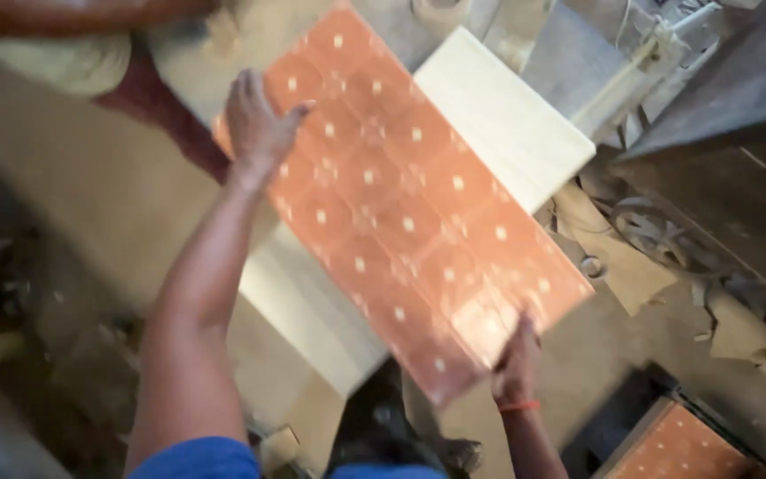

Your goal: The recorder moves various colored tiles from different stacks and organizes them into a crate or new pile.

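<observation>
Orange tile [405, 208] held by left hand [257, 126], right hand [516, 359], over pale tile [503, 115].

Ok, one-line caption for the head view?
Left hand and right hand hold an orange patterned tile over pale tiles.
</observation>
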